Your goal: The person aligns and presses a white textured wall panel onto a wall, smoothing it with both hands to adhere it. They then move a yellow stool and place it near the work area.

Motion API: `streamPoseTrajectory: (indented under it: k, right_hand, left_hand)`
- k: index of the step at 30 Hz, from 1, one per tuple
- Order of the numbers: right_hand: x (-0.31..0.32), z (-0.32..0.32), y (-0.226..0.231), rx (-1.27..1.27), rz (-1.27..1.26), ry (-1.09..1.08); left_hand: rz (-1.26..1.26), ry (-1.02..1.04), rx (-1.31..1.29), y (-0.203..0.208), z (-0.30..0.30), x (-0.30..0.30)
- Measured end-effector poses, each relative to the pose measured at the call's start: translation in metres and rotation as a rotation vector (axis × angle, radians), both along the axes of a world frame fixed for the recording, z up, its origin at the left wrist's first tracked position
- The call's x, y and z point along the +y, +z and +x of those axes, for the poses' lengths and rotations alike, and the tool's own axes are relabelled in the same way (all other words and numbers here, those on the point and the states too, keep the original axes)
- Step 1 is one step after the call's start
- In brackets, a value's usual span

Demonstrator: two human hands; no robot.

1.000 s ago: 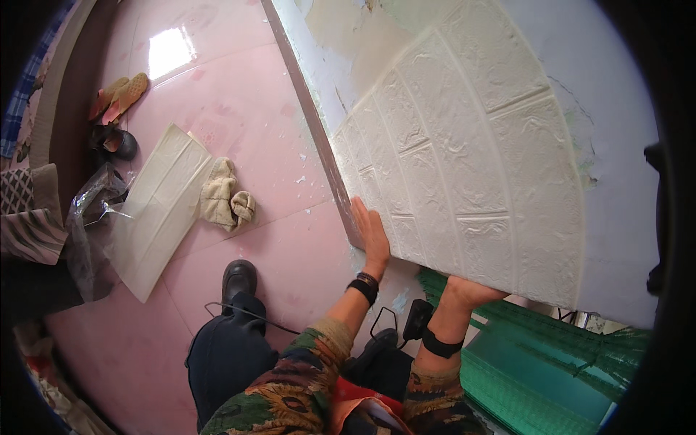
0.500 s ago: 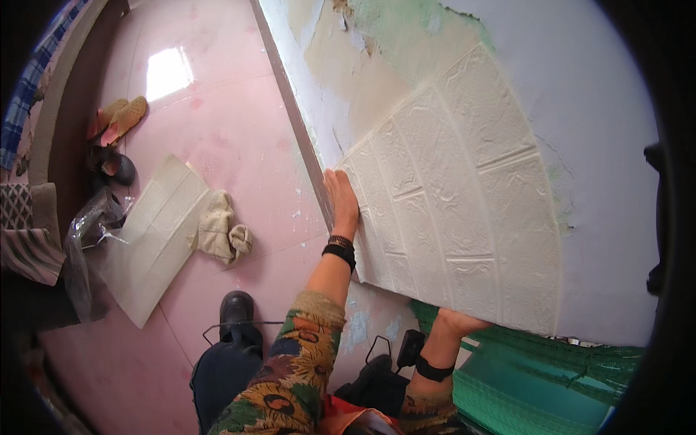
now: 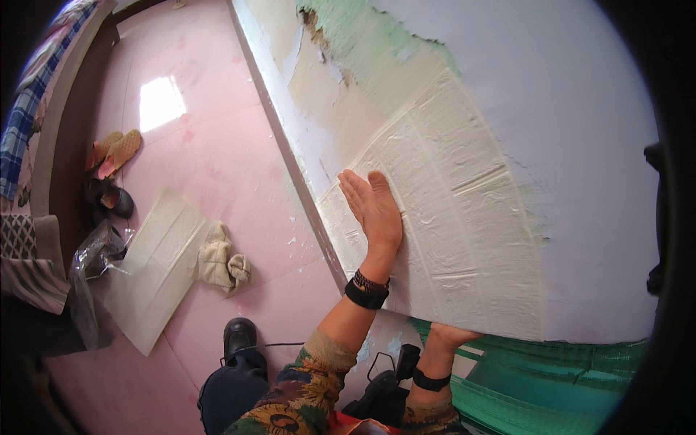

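Observation:
A cream brick-patterned wall panel (image 3: 464, 239) lies against the peeling wall, its lower left edge close to the dark skirting. My left hand (image 3: 373, 210) rests flat on the panel near that edge, fingers stretched out and holding nothing. At the panel's near edge, by the end of the wall, is my right hand (image 3: 451, 335). Its fingers are hidden past the wall's edge, so their pose does not show.
On the pink tiled floor (image 3: 210, 167) lie another pale panel sheet (image 3: 163, 264), a beige cloth (image 3: 217, 261) and clear plastic wrapping (image 3: 90, 268). Slippers (image 3: 119, 152) and dark shoes (image 3: 116, 201) stand farther left. Green netting (image 3: 522, 384) hangs at the lower right.
My left hand has moved from the panel's lower left edge onto its face, nearer the middle. My right hand stays at the near edge. The view has shifted slightly.

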State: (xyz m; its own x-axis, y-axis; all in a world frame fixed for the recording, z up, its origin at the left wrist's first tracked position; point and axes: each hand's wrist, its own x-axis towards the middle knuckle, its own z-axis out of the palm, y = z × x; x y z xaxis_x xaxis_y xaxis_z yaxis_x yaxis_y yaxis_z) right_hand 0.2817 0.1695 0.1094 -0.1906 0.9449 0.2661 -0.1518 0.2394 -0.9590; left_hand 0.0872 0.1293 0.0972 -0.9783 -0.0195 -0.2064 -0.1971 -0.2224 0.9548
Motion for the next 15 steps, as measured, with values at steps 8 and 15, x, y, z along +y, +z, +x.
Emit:
streamPoseTrajectory:
  k: [8, 15]
  right_hand:
    - [0.021, 0.010, -0.034, 0.150, 0.402, 0.200]
    - [0.014, 0.012, -0.028, -0.022, 0.102, 0.075]
  left_hand:
    - [0.027, -0.062, 0.038, 0.047, 0.005, -0.005]
    - [0.035, -0.016, 0.348, 0.070, 0.016, -0.006]
